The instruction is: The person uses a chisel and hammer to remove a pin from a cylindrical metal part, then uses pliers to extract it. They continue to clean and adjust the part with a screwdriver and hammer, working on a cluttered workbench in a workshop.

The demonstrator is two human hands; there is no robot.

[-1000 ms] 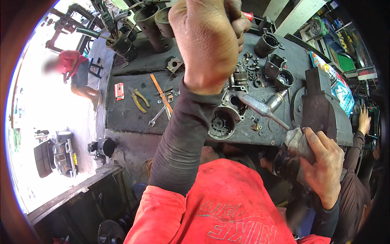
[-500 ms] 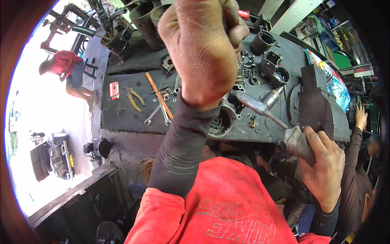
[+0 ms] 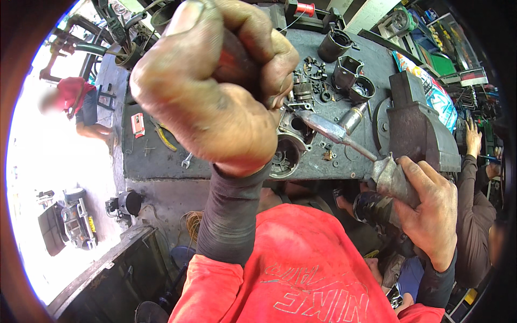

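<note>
My left hand (image 3: 215, 91) is raised large and close to the camera, fingers curled round a dark reddish thing (image 3: 237, 62) that I cannot make out. At the right, my right hand (image 3: 423, 207) grips the grey rag-wrapped end (image 3: 390, 175) of a long metal tool (image 3: 334, 131), whose broad head reaches over an engine casing (image 3: 288, 156). Beside it lie a shiny metal cylinder (image 3: 351, 121), a gear part (image 3: 302, 92) and several small nuts. Yellow pliers (image 3: 166, 139) and a spanner (image 3: 187, 160) are partly behind my left arm.
The dark bench (image 3: 151, 169) holds cylinders (image 3: 332, 46), a red-and-white box (image 3: 138, 125), a heavy block (image 3: 417, 145) and a bright packet (image 3: 439, 99). A person in red (image 3: 78, 105) is at far left, above a machine (image 3: 70, 220). Another person's arm (image 3: 473, 151) reaches at right.
My left hand has swung left and turned, bringing thumb and curled fingers into view and covering the orange strip. My right hand stays on the wrapped tool. The bench appears slightly shifted left.
</note>
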